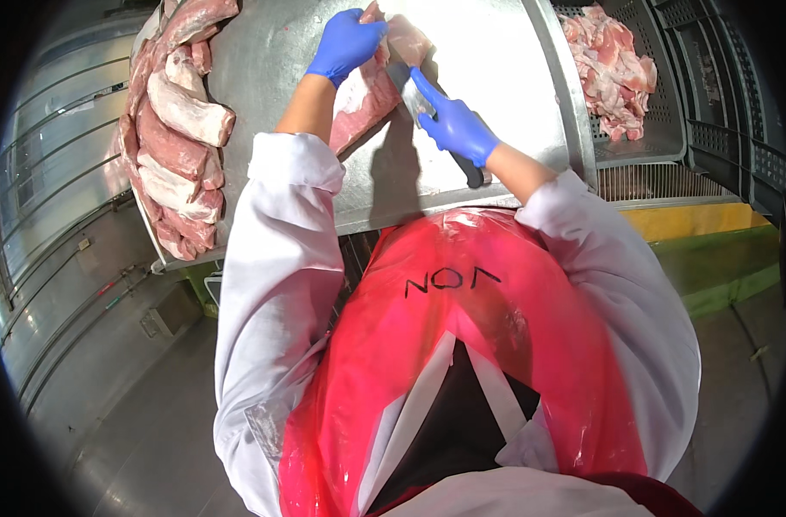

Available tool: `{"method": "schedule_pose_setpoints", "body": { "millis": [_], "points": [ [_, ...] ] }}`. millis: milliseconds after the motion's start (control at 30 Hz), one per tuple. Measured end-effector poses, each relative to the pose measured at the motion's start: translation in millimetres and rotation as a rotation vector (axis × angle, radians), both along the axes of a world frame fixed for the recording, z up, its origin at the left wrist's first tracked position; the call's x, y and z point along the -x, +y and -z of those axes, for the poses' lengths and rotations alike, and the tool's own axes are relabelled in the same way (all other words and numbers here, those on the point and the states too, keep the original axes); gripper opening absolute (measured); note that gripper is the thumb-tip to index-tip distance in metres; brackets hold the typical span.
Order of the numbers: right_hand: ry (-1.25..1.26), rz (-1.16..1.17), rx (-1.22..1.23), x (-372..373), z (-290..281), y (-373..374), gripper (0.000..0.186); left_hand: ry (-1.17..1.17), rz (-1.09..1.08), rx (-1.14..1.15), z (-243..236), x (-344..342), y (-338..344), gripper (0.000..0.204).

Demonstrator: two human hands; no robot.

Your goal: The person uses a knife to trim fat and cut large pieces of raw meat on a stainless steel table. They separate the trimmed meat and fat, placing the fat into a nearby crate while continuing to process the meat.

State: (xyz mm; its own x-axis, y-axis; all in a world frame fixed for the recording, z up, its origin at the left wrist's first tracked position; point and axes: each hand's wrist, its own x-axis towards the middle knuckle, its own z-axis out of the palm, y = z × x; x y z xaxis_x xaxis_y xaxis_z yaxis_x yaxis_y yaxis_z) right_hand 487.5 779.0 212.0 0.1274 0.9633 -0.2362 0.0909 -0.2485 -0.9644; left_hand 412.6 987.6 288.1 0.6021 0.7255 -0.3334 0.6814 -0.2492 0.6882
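Note:
On the steel table lies a long piece of raw meat (364,105), pink with pale fat along it. My left hand (348,46), in a blue glove, is closed on its far end. A thinner pale flap of meat (408,40) sits at the right of that end; whether it is still joined to the piece I cannot tell. My right hand (458,129), also blue-gloved, grips a knife (473,176) with a dark handle, the index finger stretched along the blade. The blade's tip end meets the meat near the flap, and the exact cutting edge is hard to make out.
Several thick pieces of meat (176,129) are heaped along the left edge of the steel table (264,65). Beyond its raised right rim (565,86), a dark perforated crate (669,103) holds pale trimmings (613,73). My red plastic apron (462,258) is close to the table's near edge.

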Motion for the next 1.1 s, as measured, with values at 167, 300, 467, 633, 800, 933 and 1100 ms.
{"method": "schedule_pose_setpoints", "body": {
  "millis": [167, 300, 467, 633, 800, 933, 1100],
  "points": [
    [-0.071, -0.127, 0.256, -12, -2, 69, 0.073, -0.014, 0.035, -0.031, -1, -6, 16, 0.037],
    [-0.03, -0.146, 0.006, -1, 13, 2, 0.074, -0.045, -0.002, 0.047, -21, -7, 16, 0.033],
    [-0.035, -0.121, 0.067, -3, 16, 59, 0.072, -0.062, 0.037, 0.035, -36, -17, 8, 0.034],
    [0.038, -0.147, -0.023, 16, 17, 8, 0.051, -0.161, -0.069, 0.078, -48, 4, 21, 0.032],
    [-0.097, -0.168, 0.218, 28, -2, 69, 0.078, -0.163, -0.011, 0.075, -59, -10, 14, 0.026],
    [-0.041, -0.158, -0.022, 52, -5, 9, 0.075, -0.191, -0.022, 0.065, -70, 4, 29, 0.02],
    [-0.096, -0.139, 0.157, 54, 2, 65, 0.073, -0.24, 0.056, 0.037, -84, -7, 9, 0.019]
  ]
}}
